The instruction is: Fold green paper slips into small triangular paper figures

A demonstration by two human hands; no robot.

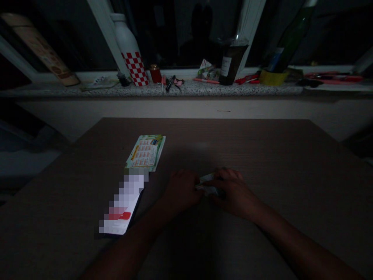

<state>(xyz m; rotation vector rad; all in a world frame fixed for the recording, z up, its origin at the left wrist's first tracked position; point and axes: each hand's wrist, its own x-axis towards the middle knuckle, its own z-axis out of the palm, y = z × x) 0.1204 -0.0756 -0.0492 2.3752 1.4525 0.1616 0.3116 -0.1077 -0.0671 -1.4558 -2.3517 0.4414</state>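
A small piece of folded paper (207, 178), pale with greenish print, lies between my two hands over the middle of the table. My left hand (183, 189) is closed at its left edge, fingers curled. From the right, my right hand (234, 191) grips the same paper, its index finger reaching across it and its thumb at the near side. Dim light hides the exact folds and most of my fingertips. To the left lies a stack of printed sheets (145, 153) with calendar-like grids on top. A lit phone (128, 202) lies below the stack, its screen partly pixelated.
The wooden table (262, 147) ends at a wall below a stone windowsill (186, 90). On the sill stand a red-and-white checked bottle (134, 62), a tall patterned tumbler (43, 50), a dark pouch (230, 64), a roll of yellow tape (272, 77) and a green bottle (297, 35).
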